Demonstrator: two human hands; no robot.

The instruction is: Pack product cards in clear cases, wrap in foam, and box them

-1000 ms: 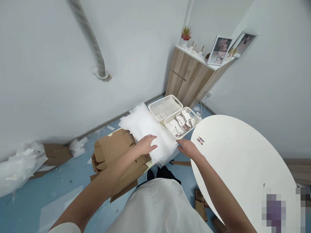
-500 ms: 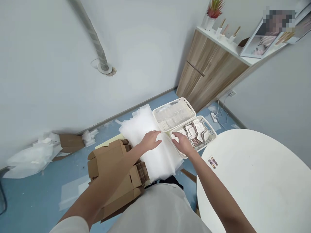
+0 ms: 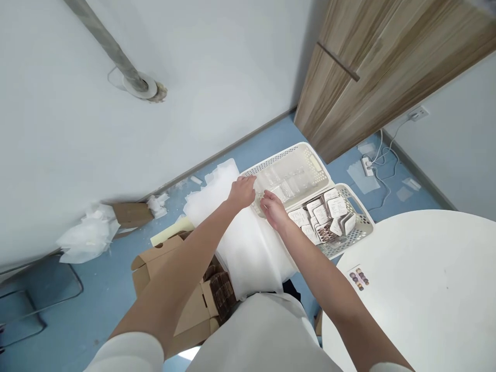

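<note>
My left hand (image 3: 242, 191) is over the left end of a white basket (image 3: 284, 155) with clear plastic bags (image 3: 289, 183) in it. Its fingers are bent but apart, and nothing shows in them. Close by on the right, my right hand (image 3: 274, 210) reaches to the same basket's near edge, palm turned left, fingers loosely curved and no object visible between them. Beside it, a second white basket (image 3: 362, 214) holds several small white printed packs (image 3: 336, 206). White foam sheets (image 3: 251, 253) are stacked below my hands.
Folded brown cardboard boxes (image 3: 194, 305) lie left of the foam. A round white table (image 3: 418, 289) with a small card of coloured dots (image 3: 359, 278) stands at the right. Beyond the baskets are a wooden cabinet (image 3: 360, 46) and a power strip (image 3: 367, 166) with cables.
My view has tilted down and come closer to the baskets. Both hands have moved from above the foam and the packs to the left end of the basket of plastic bags.
</note>
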